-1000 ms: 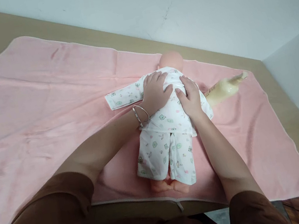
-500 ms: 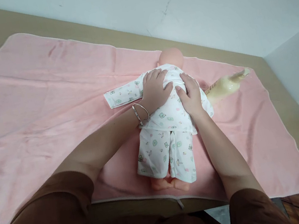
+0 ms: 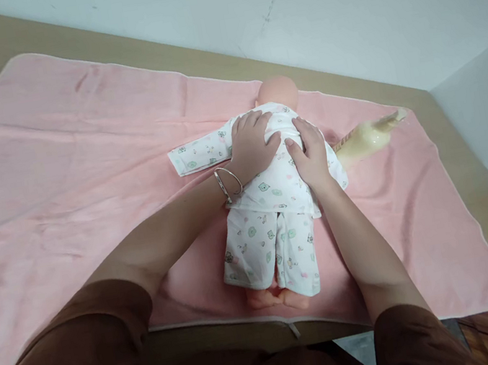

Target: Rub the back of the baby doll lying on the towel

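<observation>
A baby doll (image 3: 276,94) lies face down, its bald head toward the wall and its bare feet toward me. It wears a white printed top (image 3: 264,188) and matching trousers (image 3: 252,244). My left hand (image 3: 252,145) rests flat on the left of the doll's upper back, fingers spread, a silver bangle (image 3: 229,184) at the wrist. On the right of the back lies my right hand (image 3: 311,151), its thumb close to the left one. Both are open and hold nothing. One sleeve (image 3: 201,153) stretches out to the left.
Under the doll a pink blanket (image 3: 92,152) with creases covers much of the wooden table (image 3: 465,150). A yellowish, shiny bottle-like object (image 3: 371,138) lies right of the doll, partly hidden by it. Behind the table rises a pale wall (image 3: 337,15) with a thin crack-like line.
Both hands stay on the doll's back with hardly any movement. The whole view has shifted very slightly.
</observation>
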A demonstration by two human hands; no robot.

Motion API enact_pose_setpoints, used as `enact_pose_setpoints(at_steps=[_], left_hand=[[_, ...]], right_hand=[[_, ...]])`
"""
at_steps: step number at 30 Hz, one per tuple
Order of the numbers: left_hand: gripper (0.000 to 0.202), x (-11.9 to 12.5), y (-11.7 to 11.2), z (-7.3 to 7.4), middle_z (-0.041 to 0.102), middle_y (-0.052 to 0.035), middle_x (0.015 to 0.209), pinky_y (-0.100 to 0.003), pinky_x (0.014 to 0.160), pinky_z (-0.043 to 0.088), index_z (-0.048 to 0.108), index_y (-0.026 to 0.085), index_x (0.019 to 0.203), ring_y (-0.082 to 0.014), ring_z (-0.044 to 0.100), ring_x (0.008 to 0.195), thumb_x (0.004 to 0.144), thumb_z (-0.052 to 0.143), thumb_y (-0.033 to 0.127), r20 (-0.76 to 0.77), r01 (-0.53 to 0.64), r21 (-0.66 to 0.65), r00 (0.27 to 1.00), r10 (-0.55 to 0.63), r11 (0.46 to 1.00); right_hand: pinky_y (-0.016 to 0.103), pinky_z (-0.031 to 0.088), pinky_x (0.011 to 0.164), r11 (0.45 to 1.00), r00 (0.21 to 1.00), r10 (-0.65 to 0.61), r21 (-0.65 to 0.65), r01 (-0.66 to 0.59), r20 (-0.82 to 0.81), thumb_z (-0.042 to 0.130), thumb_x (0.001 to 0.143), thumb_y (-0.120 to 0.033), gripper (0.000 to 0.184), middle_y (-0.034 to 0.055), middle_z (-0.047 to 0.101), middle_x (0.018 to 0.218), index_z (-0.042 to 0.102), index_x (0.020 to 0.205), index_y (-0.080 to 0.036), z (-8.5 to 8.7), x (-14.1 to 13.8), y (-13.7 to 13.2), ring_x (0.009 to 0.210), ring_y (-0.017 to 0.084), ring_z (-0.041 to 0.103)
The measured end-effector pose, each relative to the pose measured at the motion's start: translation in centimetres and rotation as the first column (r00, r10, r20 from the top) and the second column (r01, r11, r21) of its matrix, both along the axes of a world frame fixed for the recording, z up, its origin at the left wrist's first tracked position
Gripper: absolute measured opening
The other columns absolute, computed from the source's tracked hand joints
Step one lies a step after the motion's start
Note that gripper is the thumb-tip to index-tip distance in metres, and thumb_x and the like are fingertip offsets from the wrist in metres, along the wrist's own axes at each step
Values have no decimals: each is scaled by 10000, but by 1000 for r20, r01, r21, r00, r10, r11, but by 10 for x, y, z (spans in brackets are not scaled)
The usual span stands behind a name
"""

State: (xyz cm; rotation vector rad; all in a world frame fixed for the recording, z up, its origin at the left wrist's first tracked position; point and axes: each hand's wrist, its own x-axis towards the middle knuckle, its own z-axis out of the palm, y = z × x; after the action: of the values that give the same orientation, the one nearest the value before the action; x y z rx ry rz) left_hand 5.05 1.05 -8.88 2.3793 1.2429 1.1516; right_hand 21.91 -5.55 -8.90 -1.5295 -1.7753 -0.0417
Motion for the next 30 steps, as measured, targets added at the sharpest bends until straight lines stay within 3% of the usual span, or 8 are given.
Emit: enact_pose_setpoints(at_steps=[30], left_hand=[[437,0,1,-1,625,-112,1391,-480,1218,327,595,220,1347,-300,521,1349,938,548,368,19,11,-18,1000,-11,1000]], right_hand=[[615,350,1208,1000,1000,1,-18,-1,3,454,987,-606,556,105,592,1496,530,1430,-279,0,0,0,1439,319,494]])
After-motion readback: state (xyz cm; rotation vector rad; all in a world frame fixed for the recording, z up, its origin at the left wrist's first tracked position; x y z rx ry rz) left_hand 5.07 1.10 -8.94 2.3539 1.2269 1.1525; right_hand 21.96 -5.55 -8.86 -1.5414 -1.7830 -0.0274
